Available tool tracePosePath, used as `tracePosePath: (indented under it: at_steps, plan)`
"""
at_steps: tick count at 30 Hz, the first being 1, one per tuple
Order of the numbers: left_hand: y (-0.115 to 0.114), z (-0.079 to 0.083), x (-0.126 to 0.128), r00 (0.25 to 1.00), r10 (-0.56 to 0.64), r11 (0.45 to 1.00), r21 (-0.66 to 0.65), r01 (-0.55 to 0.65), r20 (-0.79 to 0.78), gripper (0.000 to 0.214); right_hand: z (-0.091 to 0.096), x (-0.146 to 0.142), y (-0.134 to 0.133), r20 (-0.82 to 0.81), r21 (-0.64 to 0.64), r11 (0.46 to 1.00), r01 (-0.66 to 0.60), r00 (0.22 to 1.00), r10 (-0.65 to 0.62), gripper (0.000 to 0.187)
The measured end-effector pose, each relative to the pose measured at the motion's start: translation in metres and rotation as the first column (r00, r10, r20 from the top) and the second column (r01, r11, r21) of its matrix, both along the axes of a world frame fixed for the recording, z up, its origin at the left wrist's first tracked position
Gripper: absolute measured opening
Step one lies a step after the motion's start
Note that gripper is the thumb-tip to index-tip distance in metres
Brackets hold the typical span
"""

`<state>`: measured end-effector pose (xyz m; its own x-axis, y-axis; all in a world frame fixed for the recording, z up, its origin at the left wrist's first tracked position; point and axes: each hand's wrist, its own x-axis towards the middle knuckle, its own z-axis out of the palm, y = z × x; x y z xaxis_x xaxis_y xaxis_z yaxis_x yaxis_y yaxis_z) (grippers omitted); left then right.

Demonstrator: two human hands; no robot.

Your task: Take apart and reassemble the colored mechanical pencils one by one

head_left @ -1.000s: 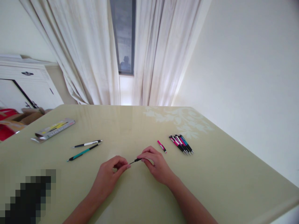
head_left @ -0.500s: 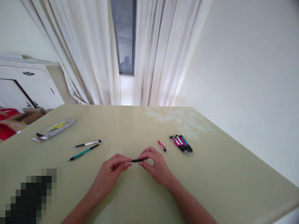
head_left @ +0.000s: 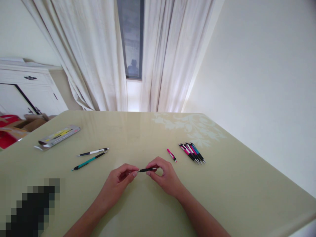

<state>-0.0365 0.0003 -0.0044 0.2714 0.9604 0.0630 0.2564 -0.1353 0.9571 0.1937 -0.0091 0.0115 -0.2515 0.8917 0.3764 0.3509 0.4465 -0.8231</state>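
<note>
Over the near middle of the table, my right hand (head_left: pixel 166 174) pinches a black pen grip section (head_left: pixel 145 170) between thumb and fingertips. My left hand (head_left: pixel 120 177) is closed, thumb against fingers, at the thin left end of the same piece. A slim, light-coloured bit shows between the left fingertips and the black part; whether it is a refill or a spring I cannot tell. Just beyond my right hand lies a short pink pen barrel (head_left: pixel 171 155) with a black clip end.
To the right, several assembled pens (head_left: pixel 192 153) lie side by side. A white pen (head_left: pixel 92 152) and a teal pen (head_left: pixel 89 161) rest at left. Behind them is an open-ended pen box (head_left: pixel 59 135) on the pale table (head_left: pixel 128 131). A blurred dark shape (head_left: pixel 32 210) covers the lower left.
The black grip section has tilted slightly, its right end rising a little. My left fingertips have shifted a touch left. The pens and box lie as before.
</note>
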Motion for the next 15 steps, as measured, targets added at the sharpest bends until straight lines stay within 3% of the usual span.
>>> tracePosePath:
  at_steps: [5, 15]
  plan:
    - [-0.0008, -0.0051, 0.0006, 0.995, 0.024, 0.999, -0.034, -0.021, 0.101, 0.026, -0.0007, -0.0001, 0.0000, -0.013, -0.005, 1.000, 0.002, 1.000, -0.002, 0.011]
    - [-0.0022, -0.0008, 0.0024, 0.989, 0.050, 0.997, -0.071, -0.041, 0.140, 0.028, 0.0021, -0.0014, -0.0024, -0.017, -0.026, 1.000, -0.012, 1.000, 0.012, 0.008]
